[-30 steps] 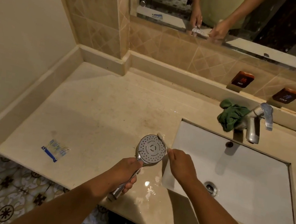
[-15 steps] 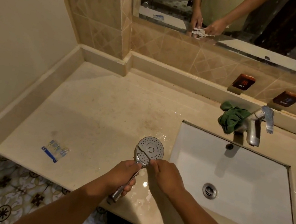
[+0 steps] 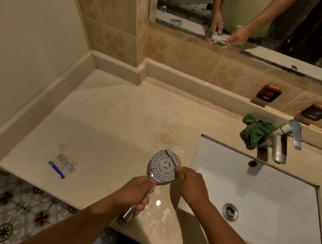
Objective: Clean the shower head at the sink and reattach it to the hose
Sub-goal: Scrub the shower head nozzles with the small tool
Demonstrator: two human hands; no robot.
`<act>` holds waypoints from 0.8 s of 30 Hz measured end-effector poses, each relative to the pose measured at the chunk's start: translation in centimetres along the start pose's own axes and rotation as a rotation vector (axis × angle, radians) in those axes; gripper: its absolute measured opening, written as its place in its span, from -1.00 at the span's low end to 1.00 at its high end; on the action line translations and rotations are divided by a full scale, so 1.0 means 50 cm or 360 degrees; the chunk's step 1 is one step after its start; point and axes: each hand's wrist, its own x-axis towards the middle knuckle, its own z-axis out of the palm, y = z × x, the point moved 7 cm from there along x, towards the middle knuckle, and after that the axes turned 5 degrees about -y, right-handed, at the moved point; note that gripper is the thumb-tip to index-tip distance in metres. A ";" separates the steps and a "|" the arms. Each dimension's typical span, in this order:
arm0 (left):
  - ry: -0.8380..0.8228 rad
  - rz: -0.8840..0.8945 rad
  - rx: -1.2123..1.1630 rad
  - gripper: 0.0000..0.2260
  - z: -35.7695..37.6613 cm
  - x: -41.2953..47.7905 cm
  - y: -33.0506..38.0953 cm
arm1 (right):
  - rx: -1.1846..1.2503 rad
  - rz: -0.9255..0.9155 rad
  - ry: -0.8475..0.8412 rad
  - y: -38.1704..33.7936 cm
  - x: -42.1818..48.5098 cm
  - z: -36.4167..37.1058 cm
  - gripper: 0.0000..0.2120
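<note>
Shower head [image 3: 164,168] held face-up over the tabletop [image 3: 113,127], a brush across its face.

Its long axis runs from the handle end at 7 o'clock to the round face at 1 o'clock, nozzles turned up toward the camera, just left of the sink [image 3: 260,191]. The left hand [image 3: 135,191] has its grip wrapped round the chrome handle; the right hand [image 3: 190,183] pinches a pale brush [image 3: 172,158] that lies over the face from 4 o'clock up to the rim at 12. A second ago the bristles stood off the rim at 1 o'clock; half a second ago the brush sat low, near the neck at 6 o'clock. The head itself has hardly shifted. A green cloth [image 3: 256,130] lies by the tap [image 3: 282,140] at 2 o'clock, a wrapper [image 3: 64,164] at 9.
</note>
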 end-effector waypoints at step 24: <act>0.0151 0.0019 -0.0225 -0.67 -0.073 -0.018 0.032 | -0.0079 0.0130 0.0172 0.022 0.075 -0.012 -0.62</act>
